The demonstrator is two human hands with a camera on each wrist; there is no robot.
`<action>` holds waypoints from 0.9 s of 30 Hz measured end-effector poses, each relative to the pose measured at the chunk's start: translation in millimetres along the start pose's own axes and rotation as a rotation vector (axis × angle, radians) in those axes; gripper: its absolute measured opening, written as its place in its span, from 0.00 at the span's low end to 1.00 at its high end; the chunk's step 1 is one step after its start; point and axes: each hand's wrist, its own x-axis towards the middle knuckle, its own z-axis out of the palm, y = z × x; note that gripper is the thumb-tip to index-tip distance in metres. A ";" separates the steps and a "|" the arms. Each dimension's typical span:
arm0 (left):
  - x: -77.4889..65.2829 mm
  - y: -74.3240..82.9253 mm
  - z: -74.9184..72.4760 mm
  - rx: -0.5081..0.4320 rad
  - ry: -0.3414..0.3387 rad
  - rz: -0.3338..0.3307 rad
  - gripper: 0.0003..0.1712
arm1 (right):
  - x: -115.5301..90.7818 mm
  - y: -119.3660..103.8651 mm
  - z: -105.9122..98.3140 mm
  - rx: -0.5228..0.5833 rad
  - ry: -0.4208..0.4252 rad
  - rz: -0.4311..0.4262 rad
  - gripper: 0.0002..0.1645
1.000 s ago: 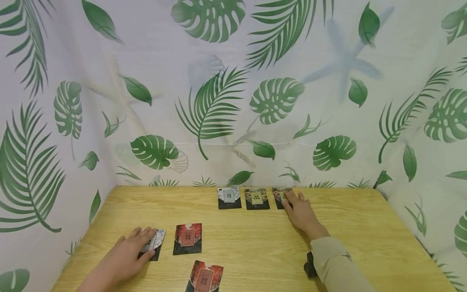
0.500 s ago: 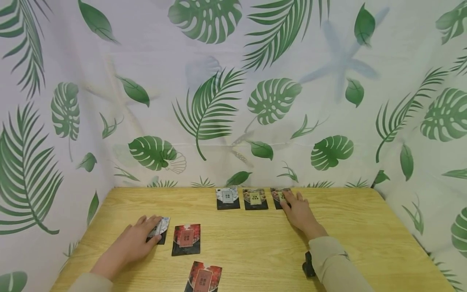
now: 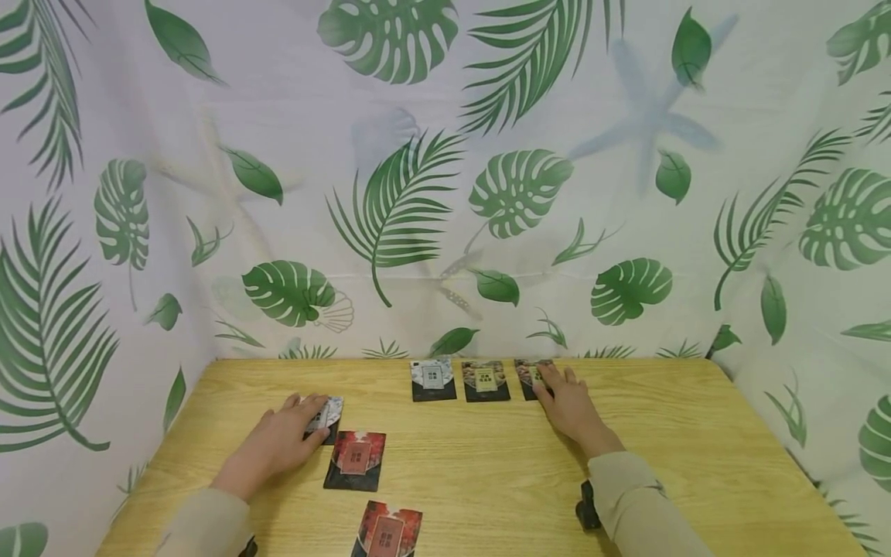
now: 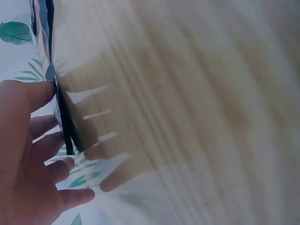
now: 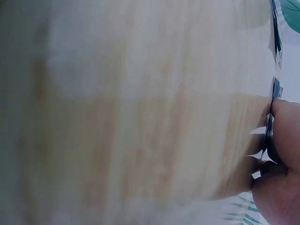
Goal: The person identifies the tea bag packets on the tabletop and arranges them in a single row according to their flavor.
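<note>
My left hand (image 3: 274, 442) lies over a silver-white and black sachet (image 3: 335, 408) on the left of the table, fingers extended across it and thumb along its near edge. In the left wrist view this sachet (image 4: 68, 123) shows edge-on beneath the fingertips. At the back, my right hand (image 3: 574, 406) rests its fingertips on a brown-patterned sachet (image 3: 524, 376) with a yellow label, partly covered by the fingers. Left of it, in a row, lie a matching yellow-label sachet (image 3: 486, 381) and a white one (image 3: 433, 379). A red and black sachet (image 3: 356, 462) lies just below the left hand's sachet.
Another red sachet (image 3: 387, 532) lies nearer the front, cut off by the frame's bottom. The wooden table (image 3: 501, 472) has a glossy top that mirrors the hands. A leaf-printed cloth (image 3: 418, 193) hangs behind the table's back edge.
My left hand has slid the silver-white sachet away from me and to the right, up beside the red sachet. The right hand has stayed on its sachet.
</note>
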 end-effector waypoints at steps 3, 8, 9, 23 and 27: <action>3.8 4.0 1.6 0.001 0.015 0.002 0.35 | -0.6 0.0 -0.2 0.000 0.004 -0.005 0.34; 9.2 11.1 4.2 0.007 0.024 0.004 0.35 | -1.7 0.0 0.0 -0.008 0.010 -0.015 0.34; 10.3 12.3 4.9 0.009 0.025 0.002 0.35 | -2.0 0.2 0.2 -0.006 0.006 -0.011 0.34; 28.9 34.1 10.5 0.003 0.041 -0.016 0.36 | -5.3 1.2 0.2 -0.005 0.008 -0.014 0.35; 33.3 39.5 13.2 0.021 0.038 -0.024 0.36 | -6.0 1.7 1.1 -0.008 0.011 -0.023 0.35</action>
